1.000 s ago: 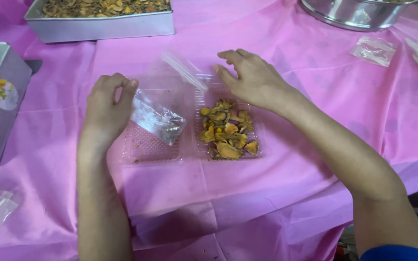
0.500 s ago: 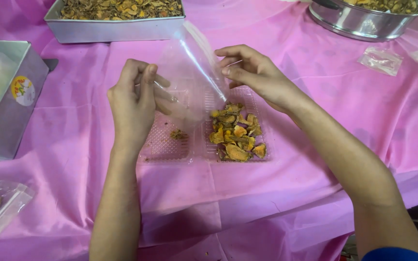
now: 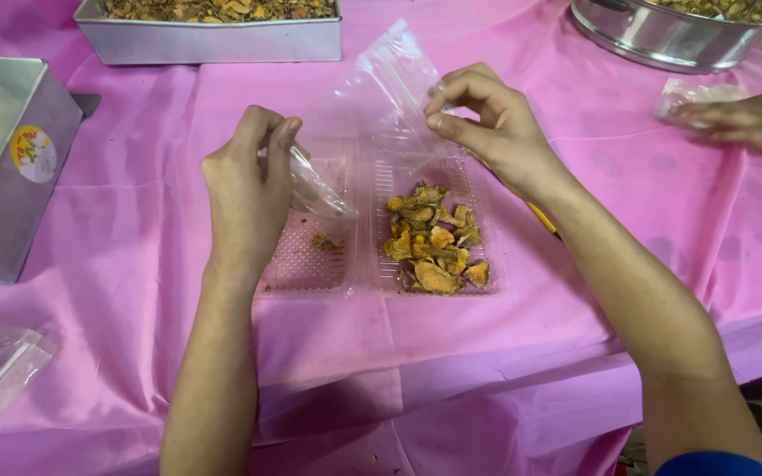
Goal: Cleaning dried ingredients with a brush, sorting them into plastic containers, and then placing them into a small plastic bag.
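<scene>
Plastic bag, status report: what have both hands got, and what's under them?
Left hand and right hand pinch clear plastic bag, held open. Clear tray beneath, dried orange pieces inside. Nothing blocking.

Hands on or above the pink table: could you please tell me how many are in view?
3: the left hand and right hand pinch a clear plastic bag above the clear tray; another person's hand rests at the right edge.
</scene>
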